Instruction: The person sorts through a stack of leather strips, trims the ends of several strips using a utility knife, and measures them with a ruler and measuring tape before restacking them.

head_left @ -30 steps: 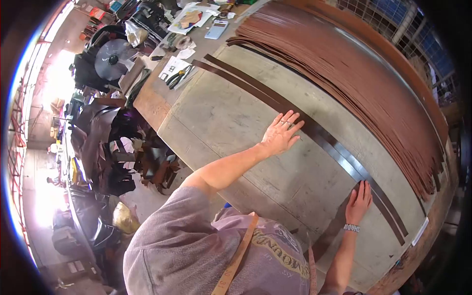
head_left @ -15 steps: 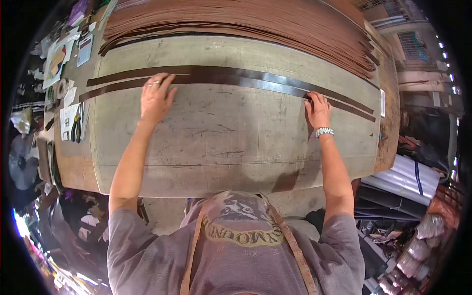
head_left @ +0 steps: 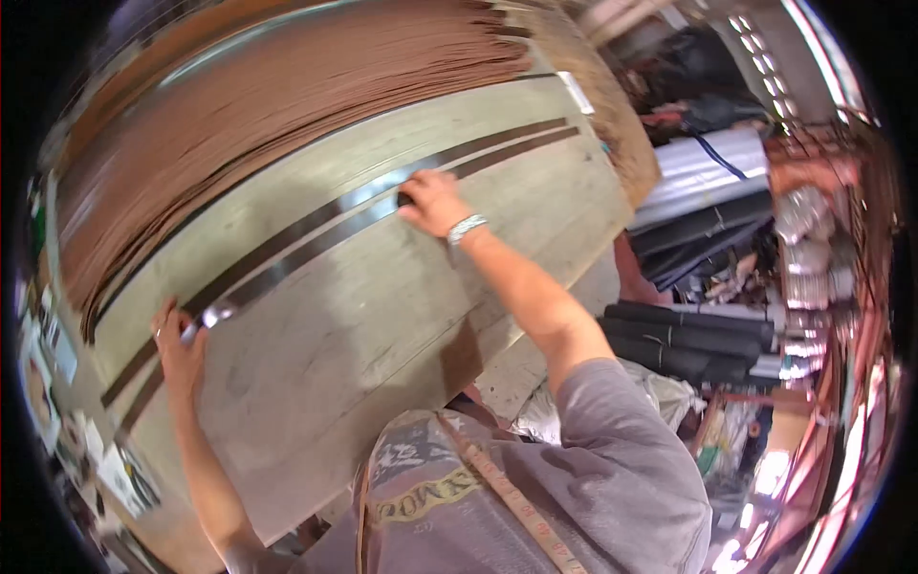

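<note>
Two long, shiny dark-brown strips that look like leather lie side by side on the table: an upper strip [head_left: 273,252] and a lower strip [head_left: 320,247]. A narrow gap runs between them. My left hand [head_left: 179,349] rests over the strips near their left end, its thumb held apart from the bent fingers. On the lower strip, right of the middle, lies my right hand [head_left: 437,203], fingers curved and thumb apart, with a watch [head_left: 467,228] at the wrist. A dark patch shows between that thumb and the fingers; I cannot make out what it is.
A large stack of brown sheets [head_left: 287,91] lies along the far side of the worktable [head_left: 382,325]. Pliers [head_left: 142,483] and papers are at the left edge. Dark rolls [head_left: 684,340] and wrapped clear rolls [head_left: 703,172] stand off to the right. A tape measure [head_left: 507,493] hangs down my shirt.
My view has swung to the right and tilted, so the table now runs diagonally. Both hands remain at the strips, which still lie side by side.
</note>
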`<action>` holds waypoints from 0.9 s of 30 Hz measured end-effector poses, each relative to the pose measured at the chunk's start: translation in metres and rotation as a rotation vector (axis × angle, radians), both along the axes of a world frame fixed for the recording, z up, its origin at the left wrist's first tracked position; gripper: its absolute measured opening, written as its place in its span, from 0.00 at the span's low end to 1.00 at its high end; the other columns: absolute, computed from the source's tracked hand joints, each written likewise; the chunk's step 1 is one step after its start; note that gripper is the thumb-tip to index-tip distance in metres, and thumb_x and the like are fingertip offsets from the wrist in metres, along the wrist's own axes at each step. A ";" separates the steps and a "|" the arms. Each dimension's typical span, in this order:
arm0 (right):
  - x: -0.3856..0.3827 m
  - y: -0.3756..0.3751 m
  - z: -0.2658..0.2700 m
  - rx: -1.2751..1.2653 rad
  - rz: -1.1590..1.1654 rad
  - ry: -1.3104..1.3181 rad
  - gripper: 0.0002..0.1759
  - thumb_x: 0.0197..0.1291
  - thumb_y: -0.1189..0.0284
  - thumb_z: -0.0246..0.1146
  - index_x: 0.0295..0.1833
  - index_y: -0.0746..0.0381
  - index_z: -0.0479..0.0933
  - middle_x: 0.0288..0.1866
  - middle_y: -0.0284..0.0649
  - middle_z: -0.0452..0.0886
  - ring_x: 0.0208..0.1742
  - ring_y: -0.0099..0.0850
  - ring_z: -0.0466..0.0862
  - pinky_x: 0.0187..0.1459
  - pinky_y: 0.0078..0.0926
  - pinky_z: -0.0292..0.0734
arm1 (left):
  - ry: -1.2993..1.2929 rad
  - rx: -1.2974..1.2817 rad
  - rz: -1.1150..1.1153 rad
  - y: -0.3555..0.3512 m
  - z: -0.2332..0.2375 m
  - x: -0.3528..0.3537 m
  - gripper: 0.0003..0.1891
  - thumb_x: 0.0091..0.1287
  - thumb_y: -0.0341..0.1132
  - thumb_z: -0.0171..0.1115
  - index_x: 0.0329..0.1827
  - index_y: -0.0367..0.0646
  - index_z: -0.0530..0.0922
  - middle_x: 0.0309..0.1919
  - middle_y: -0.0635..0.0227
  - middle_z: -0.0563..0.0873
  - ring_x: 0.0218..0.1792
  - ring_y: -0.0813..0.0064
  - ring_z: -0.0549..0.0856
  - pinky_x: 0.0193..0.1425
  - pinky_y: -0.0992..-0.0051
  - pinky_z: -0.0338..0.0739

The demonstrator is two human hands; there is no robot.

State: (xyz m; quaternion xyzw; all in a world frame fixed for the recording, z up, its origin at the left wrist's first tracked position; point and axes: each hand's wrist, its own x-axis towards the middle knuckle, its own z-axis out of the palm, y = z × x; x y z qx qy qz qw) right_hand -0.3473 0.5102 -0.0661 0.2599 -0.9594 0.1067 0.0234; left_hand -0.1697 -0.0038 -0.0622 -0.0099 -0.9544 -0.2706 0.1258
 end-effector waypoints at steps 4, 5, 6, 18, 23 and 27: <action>0.004 -0.036 -0.013 -0.156 0.093 -0.077 0.23 0.52 0.61 0.78 0.52 0.55 0.82 0.62 0.38 0.79 0.67 0.43 0.74 0.68 0.48 0.66 | -0.241 0.044 0.034 -0.003 0.011 -0.010 0.18 0.53 0.23 0.74 0.42 0.38 0.73 0.55 0.56 0.80 0.61 0.50 0.75 0.68 0.55 0.68; 0.003 -0.043 -0.013 -0.154 0.096 -0.109 0.22 0.51 0.62 0.79 0.51 0.55 0.82 0.63 0.38 0.78 0.68 0.42 0.74 0.68 0.48 0.66 | -0.253 0.032 0.020 -0.004 0.011 -0.012 0.18 0.53 0.23 0.74 0.42 0.38 0.73 0.54 0.56 0.80 0.60 0.50 0.75 0.67 0.56 0.68; 0.002 -0.047 -0.012 -0.153 0.101 -0.144 0.22 0.51 0.63 0.79 0.50 0.55 0.82 0.64 0.38 0.78 0.68 0.42 0.73 0.69 0.47 0.66 | -0.266 0.019 0.008 -0.005 0.010 -0.012 0.18 0.53 0.24 0.74 0.43 0.38 0.74 0.52 0.56 0.80 0.59 0.50 0.75 0.67 0.56 0.68; -0.025 -0.048 0.023 0.119 0.307 -0.190 0.25 0.54 0.59 0.79 0.52 0.60 0.80 0.46 0.45 0.82 0.52 0.50 0.81 0.54 0.51 0.77 | -0.215 -0.008 -0.055 0.003 -0.007 -0.002 0.19 0.66 0.44 0.71 0.57 0.48 0.86 0.50 0.61 0.88 0.60 0.50 0.81 0.69 0.51 0.69; -0.025 -0.032 -0.008 -0.021 0.318 -0.225 0.18 0.55 0.64 0.78 0.48 0.56 0.82 0.48 0.37 0.84 0.57 0.43 0.79 0.61 0.50 0.69 | -0.064 -0.089 -0.065 -0.009 -0.009 0.021 0.12 0.62 0.43 0.73 0.46 0.51 0.87 0.48 0.67 0.85 0.62 0.58 0.79 0.66 0.56 0.70; -0.022 -0.031 0.000 0.072 0.255 -0.218 0.15 0.63 0.61 0.74 0.49 0.56 0.83 0.46 0.35 0.85 0.55 0.40 0.81 0.65 0.49 0.66 | -0.053 -0.022 0.020 -0.009 -0.020 0.025 0.12 0.62 0.44 0.73 0.44 0.50 0.86 0.47 0.67 0.85 0.62 0.59 0.79 0.67 0.58 0.70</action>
